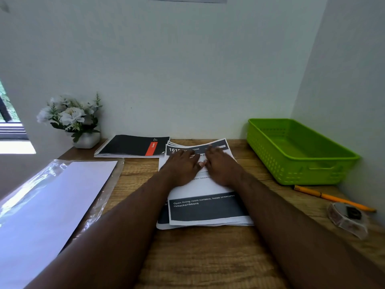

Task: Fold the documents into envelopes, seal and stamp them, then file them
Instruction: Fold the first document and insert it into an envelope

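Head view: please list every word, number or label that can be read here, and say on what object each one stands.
"Open living room curtains, loose unsecured tiebacks/ribbons": dark band, near end of the top document.
"161": dark header at its far end; what follows is hidden by the left hand and right hand.
Small grey line mid-sheet: too blurred.
Red strip on the black notebook: a white word, too blurred.

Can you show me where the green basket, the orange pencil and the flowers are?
green basket (325, 177): head view, on its near wall.
orange pencil (331, 197): head view, on the middle of its shaft.
flowers (71, 115): head view, on a white bloom.
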Demonstrator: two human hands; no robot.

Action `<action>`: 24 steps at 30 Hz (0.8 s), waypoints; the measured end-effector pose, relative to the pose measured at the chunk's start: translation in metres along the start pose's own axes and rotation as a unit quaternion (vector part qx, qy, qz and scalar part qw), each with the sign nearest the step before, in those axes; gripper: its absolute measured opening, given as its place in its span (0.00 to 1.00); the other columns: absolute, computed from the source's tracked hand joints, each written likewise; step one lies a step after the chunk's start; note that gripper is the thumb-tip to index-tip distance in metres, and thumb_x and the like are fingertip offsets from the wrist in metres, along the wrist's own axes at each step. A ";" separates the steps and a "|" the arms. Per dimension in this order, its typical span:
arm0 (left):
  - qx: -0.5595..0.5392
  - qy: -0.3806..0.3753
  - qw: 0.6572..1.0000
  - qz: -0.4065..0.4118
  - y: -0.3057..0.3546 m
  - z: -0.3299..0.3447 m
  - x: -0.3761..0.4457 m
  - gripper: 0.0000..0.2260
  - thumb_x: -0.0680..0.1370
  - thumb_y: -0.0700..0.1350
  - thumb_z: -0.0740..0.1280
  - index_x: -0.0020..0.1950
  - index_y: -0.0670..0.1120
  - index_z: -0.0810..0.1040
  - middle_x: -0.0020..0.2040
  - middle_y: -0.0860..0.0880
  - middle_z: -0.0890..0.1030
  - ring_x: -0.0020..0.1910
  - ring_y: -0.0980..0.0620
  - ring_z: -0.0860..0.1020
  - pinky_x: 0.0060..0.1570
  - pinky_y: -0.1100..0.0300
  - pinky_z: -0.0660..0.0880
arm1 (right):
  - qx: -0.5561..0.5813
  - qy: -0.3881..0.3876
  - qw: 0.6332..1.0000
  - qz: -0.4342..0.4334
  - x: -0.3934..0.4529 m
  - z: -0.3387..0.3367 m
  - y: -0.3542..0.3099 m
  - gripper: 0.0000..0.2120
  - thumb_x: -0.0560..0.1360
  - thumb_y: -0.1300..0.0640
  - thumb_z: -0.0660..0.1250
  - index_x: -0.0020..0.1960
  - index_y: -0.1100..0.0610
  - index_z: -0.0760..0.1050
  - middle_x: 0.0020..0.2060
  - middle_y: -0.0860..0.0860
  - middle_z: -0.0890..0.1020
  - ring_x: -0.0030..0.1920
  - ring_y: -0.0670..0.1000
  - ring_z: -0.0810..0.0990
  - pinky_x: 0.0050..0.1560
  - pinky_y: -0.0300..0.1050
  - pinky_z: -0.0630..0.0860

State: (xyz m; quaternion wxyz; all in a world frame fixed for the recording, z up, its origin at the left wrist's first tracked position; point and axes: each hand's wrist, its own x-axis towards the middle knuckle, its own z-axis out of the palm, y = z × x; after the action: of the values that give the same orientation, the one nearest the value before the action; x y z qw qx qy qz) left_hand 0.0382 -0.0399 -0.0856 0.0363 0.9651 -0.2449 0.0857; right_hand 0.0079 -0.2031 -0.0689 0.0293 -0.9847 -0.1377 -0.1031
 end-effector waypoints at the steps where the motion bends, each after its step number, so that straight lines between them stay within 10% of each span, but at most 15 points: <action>1: 0.001 -0.014 1.000 0.000 0.000 0.000 -0.001 0.25 0.82 0.58 0.45 0.76 0.49 0.58 0.77 0.45 0.59 0.75 0.42 0.56 0.73 0.43 0.52 | 0.037 -0.045 0.998 -0.005 0.002 0.002 -0.002 0.23 0.83 0.53 0.49 0.76 0.61 0.55 0.76 0.57 0.56 0.76 0.55 0.55 0.73 0.54 0.56; 14: 0.061 -0.145 0.973 -0.170 -0.030 -0.030 -0.053 0.32 0.78 0.66 0.39 0.78 0.53 0.40 0.78 0.54 0.37 0.75 0.49 0.32 0.56 0.33 0.22 | 0.042 -0.091 0.995 0.006 0.001 0.001 -0.001 0.25 0.83 0.51 0.45 0.77 0.59 0.52 0.77 0.55 0.53 0.77 0.51 0.52 0.74 0.53 0.51; 24: -0.018 0.045 0.935 -0.350 -0.074 -0.083 -0.115 0.23 0.75 0.45 0.60 0.71 0.52 0.67 0.75 0.47 0.63 0.75 0.38 0.55 0.69 0.30 0.46 | 0.045 0.042 0.994 -0.089 -0.012 -0.028 -0.038 0.23 0.83 0.52 0.49 0.76 0.57 0.55 0.77 0.54 0.57 0.77 0.52 0.53 0.73 0.43 0.46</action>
State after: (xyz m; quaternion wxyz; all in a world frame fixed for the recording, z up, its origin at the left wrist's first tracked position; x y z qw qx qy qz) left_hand -0.0382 0.0884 -0.0268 0.0925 0.9840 0.1091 0.1062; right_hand -0.0193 -0.1723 -0.0427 0.0696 -0.9612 -0.2274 -0.1399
